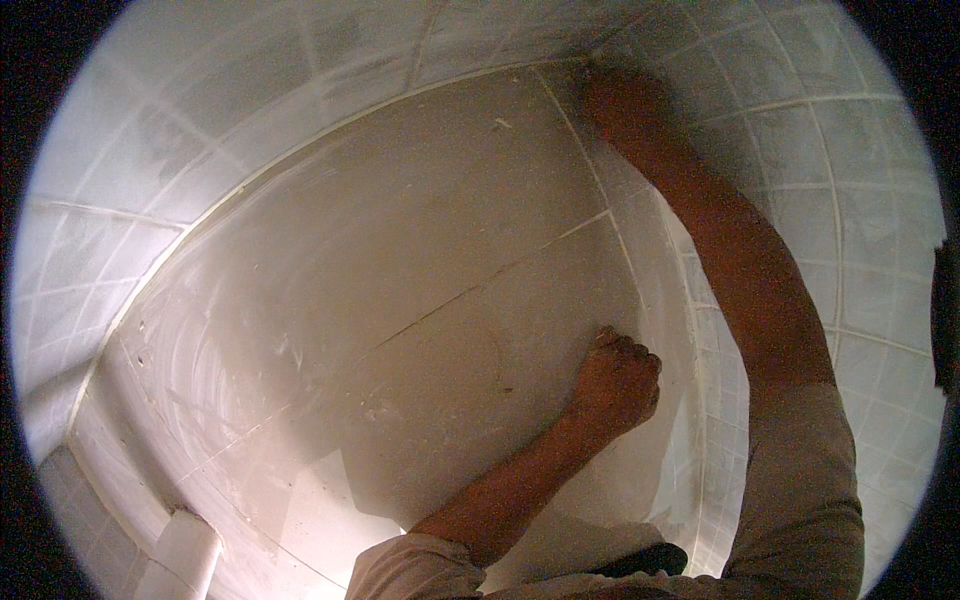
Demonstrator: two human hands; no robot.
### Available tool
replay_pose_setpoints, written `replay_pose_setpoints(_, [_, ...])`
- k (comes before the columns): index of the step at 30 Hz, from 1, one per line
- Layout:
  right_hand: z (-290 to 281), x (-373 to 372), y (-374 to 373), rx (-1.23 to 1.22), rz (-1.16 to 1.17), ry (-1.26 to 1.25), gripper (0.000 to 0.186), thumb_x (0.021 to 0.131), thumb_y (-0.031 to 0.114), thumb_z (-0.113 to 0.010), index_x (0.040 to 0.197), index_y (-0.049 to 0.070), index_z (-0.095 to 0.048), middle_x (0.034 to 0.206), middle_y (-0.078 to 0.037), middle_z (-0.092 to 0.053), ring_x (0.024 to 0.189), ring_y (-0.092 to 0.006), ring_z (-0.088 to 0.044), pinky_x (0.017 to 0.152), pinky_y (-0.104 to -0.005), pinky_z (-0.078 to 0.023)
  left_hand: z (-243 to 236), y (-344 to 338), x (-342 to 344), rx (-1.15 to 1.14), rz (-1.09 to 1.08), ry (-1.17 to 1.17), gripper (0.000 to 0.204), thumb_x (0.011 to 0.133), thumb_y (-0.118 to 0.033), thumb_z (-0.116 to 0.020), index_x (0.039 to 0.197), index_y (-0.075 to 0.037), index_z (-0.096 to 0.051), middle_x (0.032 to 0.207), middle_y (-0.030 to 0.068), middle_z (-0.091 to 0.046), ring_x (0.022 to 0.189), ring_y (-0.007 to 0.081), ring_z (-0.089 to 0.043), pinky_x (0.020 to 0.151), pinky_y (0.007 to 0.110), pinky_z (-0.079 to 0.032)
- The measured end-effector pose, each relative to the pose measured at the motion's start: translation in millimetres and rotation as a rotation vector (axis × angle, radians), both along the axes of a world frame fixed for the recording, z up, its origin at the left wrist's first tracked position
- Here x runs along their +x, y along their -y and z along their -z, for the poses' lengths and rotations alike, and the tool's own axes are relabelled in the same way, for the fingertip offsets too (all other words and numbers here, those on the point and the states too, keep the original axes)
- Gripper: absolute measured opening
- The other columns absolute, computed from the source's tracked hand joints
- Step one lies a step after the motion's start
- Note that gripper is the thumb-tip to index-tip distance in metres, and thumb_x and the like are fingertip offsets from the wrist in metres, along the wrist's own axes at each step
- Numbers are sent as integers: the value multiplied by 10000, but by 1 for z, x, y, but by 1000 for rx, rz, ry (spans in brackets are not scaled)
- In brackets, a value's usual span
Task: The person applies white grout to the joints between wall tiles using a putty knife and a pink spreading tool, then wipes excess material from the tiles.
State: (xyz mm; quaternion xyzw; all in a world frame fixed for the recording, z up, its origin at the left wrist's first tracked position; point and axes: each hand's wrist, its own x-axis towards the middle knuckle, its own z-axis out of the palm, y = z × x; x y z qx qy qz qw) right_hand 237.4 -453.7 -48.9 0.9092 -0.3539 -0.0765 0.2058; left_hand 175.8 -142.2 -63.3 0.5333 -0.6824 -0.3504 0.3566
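Observation:
My left hand [617,380] is closed in a fist and rests knuckles-down on the pale floor tile [400,300], close to the foot of the right wall. My right arm stretches far forward along that wall. My right hand [622,100] is at the far corner where the floor meets the two tiled walls. It is dark and blurred, so whether it holds anything cannot be made out. The floor is smeared with white powdery streaks, and thin joint lines [470,292] cross it.
White square wall tiles [820,200] enclose the floor on the right and on the far left [120,200]. A white pipe [185,550] stands at the lower left. A dark object [640,560] lies by my body at the bottom edge.

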Motion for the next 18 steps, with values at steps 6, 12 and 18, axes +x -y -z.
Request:
replay_pose_setpoints(6, [-29, -4, 17, 29, -89, -195, 223, 943, 165, -521, 1038, 32, -673, 878, -193, -710, 796, -356, -709, 703, -531, -561, -2, 3, -10, -10, 4, 12, 167, 767, -240, -668, 769, -75, -697, 786, 143, -691, 846, 310, -667, 915, 441, -446])
replay_pose_setpoints(12, [-32, -3, 16, -20, -74, -141, 252, 949, 160, -486, 1023, 45, -698, 923, -195, -717, 842, -370, -712, 729, -541, -559, -5, 4, 0, 34, 31, 42, 156, 762, -232, -670, 762, -79, -700, 776, 150, -689, 825, 317, -660, 899, 453, -446])
replay_pose_setpoints(18, [-57, 13, -9, 8, 4, -206, 279, 936, 180, -482, 1039, 44, -703, 958, -200, -719, 878, -368, -714, 752, -542, -560, -8, 5, -1, 28, 66, 20, 171, 781, -241, -663, 778, -75, -706, 780, 149, -691, 828, 311, -660, 893, 461, -440])
